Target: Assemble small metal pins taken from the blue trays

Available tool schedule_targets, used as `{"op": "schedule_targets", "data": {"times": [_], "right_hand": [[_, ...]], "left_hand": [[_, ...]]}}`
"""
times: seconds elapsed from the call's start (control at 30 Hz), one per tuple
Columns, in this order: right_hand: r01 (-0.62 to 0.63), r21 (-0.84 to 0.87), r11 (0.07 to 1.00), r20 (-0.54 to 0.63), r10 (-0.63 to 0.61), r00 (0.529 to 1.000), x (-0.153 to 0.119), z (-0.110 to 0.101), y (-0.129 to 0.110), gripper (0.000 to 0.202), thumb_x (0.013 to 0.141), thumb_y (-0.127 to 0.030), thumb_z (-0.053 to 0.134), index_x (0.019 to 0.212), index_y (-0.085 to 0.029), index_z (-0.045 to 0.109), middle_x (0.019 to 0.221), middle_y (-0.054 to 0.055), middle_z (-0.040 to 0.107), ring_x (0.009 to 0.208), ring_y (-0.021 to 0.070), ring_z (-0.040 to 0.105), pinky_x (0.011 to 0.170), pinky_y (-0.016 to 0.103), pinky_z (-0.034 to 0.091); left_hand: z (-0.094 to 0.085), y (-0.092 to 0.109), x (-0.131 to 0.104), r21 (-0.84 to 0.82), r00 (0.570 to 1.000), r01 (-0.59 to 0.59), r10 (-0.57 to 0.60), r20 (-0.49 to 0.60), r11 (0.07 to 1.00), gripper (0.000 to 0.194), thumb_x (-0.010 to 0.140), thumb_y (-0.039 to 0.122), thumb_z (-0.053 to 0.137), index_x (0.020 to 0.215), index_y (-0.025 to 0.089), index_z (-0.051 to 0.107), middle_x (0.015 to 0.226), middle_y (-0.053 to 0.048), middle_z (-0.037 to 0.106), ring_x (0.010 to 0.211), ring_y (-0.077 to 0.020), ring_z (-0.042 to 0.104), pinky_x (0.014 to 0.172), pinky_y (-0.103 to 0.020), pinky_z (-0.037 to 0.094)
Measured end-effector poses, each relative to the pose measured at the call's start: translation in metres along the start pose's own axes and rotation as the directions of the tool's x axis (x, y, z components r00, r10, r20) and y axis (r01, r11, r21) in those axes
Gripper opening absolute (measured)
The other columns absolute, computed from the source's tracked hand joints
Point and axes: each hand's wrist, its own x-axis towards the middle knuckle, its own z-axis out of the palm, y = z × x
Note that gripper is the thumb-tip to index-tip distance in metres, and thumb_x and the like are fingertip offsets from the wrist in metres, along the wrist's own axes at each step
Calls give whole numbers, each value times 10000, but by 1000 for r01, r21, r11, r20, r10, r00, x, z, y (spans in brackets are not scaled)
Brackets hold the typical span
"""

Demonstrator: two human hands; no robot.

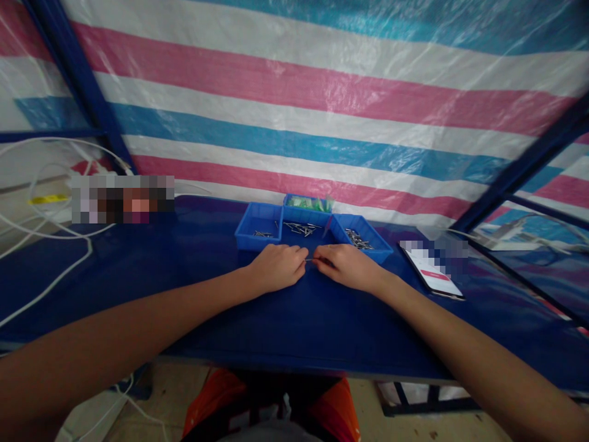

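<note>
My left hand [280,267] and my right hand [345,264] are close together above the blue table, fingers pinched. Between their fingertips runs a thin metal rod [309,260], gripped at both ends; its exact kind is too small to make out. Just beyond the hands, slim metal pieces [301,229] lie loose on the tabletop. A left blue bin [258,240] holds a few similar pieces. More of them fill part of a right blue bin [381,250], close to my right hand. At the back, a third blue bin [306,215] contains green and clear plastic packets [306,202].
A phone [432,270] with a lit screen lies on the blue table [294,331] at the right. White cables [87,258] loop over the table's left end, near a blurred-out patch. Blue frame posts [87,86] and a striped plastic sheet [294,110] stand behind.
</note>
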Motion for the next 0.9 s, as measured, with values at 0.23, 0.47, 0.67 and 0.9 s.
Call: {"op": "schedule_targets", "data": {"times": [0.23,0.47,0.67,0.9], "right_hand": [[-24,45,999,-9,25,1000,0,3,-1,141,887,-220,444,802,-172,545,722,18,608,628,120,549,596,227,337],[-8,179,984,-32,14,999,2,7,-1,101,848,-132,446,845,-142,546,771,40,624,668,132,569,629,226,375],[22,204,979,-20,-18,1000,2,6,-1,109,823,-108,463,849,-139,564,807,46,637,699,136,581,656,228,394],[5,99,995,-11,-4,1000,1,6,-2,110,846,-153,463,857,-142,572,826,57,642,727,142,586,661,233,386]], "left_hand": [[-5,3,2,-100,992,100,-106,-65,990,138,868,260,410,891,186,524,742,-4,643,653,-175,621,531,-249,384],[-2,4,1,-178,987,-34,5,-161,983,141,864,263,436,886,176,544,781,6,643,687,-137,611,565,-228,383],[3,4,1,-157,982,-70,41,-184,985,148,868,282,454,857,170,550,785,5,638,706,-139,611,582,-230,393],[2,3,0,-102,982,-69,50,-180,992,188,894,304,418,848,176,549,779,2,636,735,-152,619,581,-233,396]]}}
